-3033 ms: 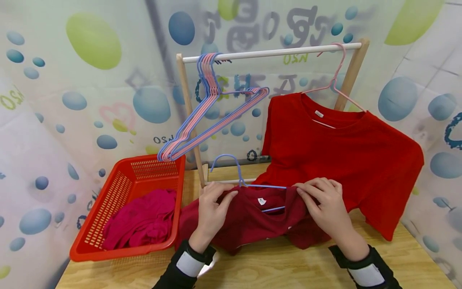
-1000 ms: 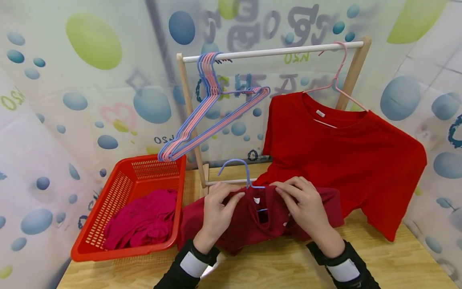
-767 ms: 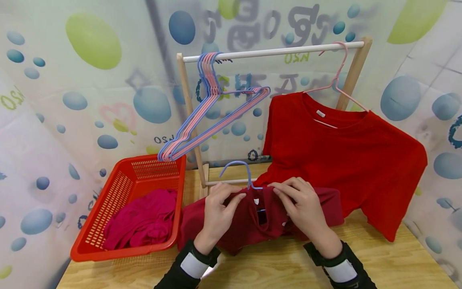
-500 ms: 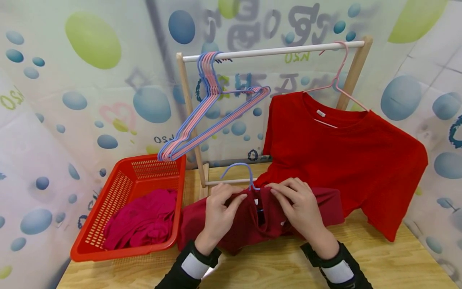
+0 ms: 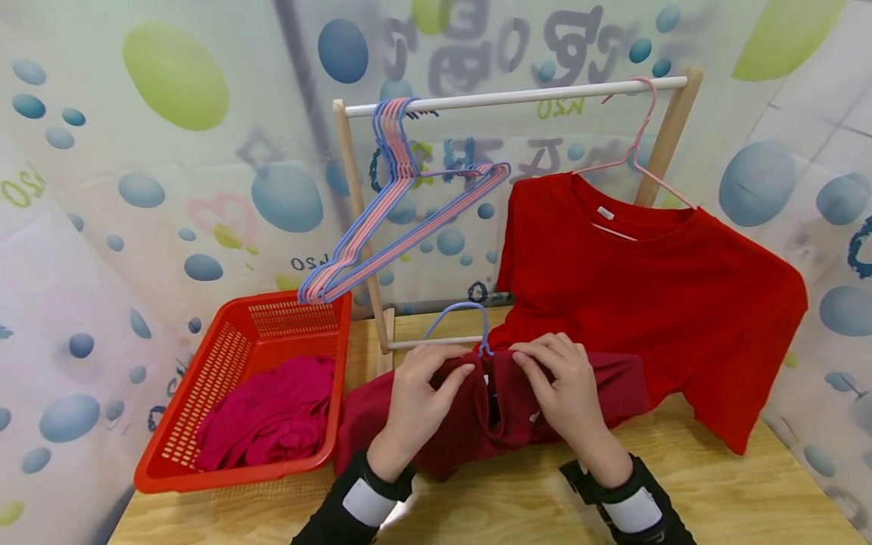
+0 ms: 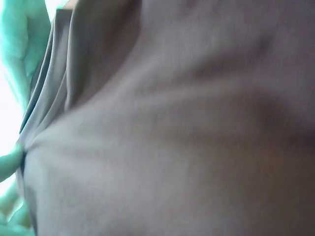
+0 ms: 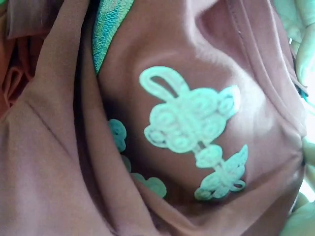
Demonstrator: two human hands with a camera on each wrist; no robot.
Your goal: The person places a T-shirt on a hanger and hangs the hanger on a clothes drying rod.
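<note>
A dark red shirt (image 5: 453,435) lies bunched on the table, with a blue clothes hanger (image 5: 470,305) inside it and the hook sticking up from the neckline. Both hands pinch the shirt between thumb and fingers: the left hand (image 5: 418,401) left of the hook, the right hand (image 5: 564,390) right of it. Between them the neck opening is a narrow slot. In the left wrist view, shirt cloth (image 6: 162,147) with creases fanning from the pinch fills most of the picture. A pale flower-patterned trim (image 7: 189,120) shows on the shirt in the right wrist view.
A red basket (image 5: 341,412) holding crumpled magenta cloth (image 5: 272,416) stands at the left. Behind, a rack with a white rail (image 5: 518,97) carries several blue and pink hangers (image 5: 361,235) and a bright red T-shirt (image 5: 647,303) on a pink hanger, hanging down to the wooden table (image 5: 504,499).
The right hand has moved left toward the left hand, which has shifted slightly right. The neckline has narrowed between them. The hanger's hook has moved right and turned.
</note>
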